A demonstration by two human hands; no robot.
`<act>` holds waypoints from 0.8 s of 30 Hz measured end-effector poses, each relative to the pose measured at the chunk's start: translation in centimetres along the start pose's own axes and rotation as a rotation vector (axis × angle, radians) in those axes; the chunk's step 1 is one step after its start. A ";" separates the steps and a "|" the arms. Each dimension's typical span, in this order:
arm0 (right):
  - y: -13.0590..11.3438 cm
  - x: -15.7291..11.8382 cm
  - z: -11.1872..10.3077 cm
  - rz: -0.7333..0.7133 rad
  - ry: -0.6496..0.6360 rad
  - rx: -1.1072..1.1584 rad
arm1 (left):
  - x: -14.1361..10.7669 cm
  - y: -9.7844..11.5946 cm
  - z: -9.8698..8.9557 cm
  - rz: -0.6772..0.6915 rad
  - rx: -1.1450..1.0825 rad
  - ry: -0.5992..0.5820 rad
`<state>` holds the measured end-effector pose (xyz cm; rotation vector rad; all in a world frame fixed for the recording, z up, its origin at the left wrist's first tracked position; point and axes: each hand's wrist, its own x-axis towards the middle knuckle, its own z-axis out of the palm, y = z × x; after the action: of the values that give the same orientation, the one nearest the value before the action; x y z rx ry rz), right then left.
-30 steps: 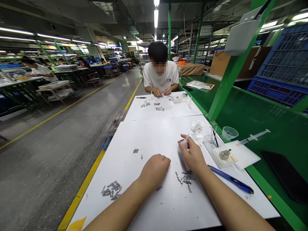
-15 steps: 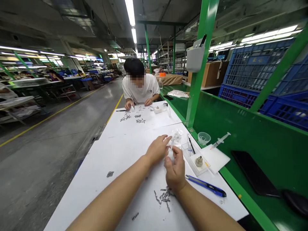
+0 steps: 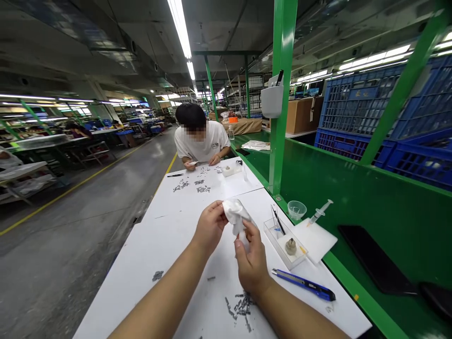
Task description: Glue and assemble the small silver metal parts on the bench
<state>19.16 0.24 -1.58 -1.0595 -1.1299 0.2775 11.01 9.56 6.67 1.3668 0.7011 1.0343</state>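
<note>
My left hand (image 3: 211, 227) pinches a crumpled white tissue (image 3: 235, 212) above the white tabletop. Close beside it, my right hand (image 3: 253, 263) is closed around a small white bottle (image 3: 243, 239), most of which the fingers hide. The tissue drapes over the bottle's upper end and touches the right fingertips. Below my right wrist lies a heap of small dark grey parts (image 3: 243, 303), and a smaller cluster of grey pieces (image 3: 157, 275) sits left of my left forearm.
At right are a blue utility knife (image 3: 303, 284), a clear tray (image 3: 285, 252) with tweezers (image 3: 278, 221), a syringe (image 3: 320, 212), a clear cup (image 3: 296, 210) and a dark phone (image 3: 374, 259). Across the table (image 3: 173, 226), a person (image 3: 201, 141) sits by scattered grey parts.
My left hand has picked the white tissue up from the table and brought it to the bottle in my right hand. The view has shifted slightly.
</note>
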 end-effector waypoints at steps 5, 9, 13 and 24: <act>-0.1 -0.3 -0.2 0.005 -0.059 0.007 | -1.5 0.9 0.9 -0.058 -0.168 -0.051; -0.3 -0.3 -0.3 0.052 -0.095 0.035 | -1.5 1.1 1.7 -0.054 -0.234 -0.030; -0.4 -0.2 -0.4 0.049 -0.092 0.023 | -1.7 1.8 2.4 -0.028 -0.294 0.041; -0.1 -0.2 -0.4 -0.023 -0.064 -0.014 | -1.8 3.1 3.8 -0.013 -0.362 0.141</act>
<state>19.34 -0.19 -1.65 -1.0559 -1.2022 0.2874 13.08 5.98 9.85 0.9830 0.5901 1.1904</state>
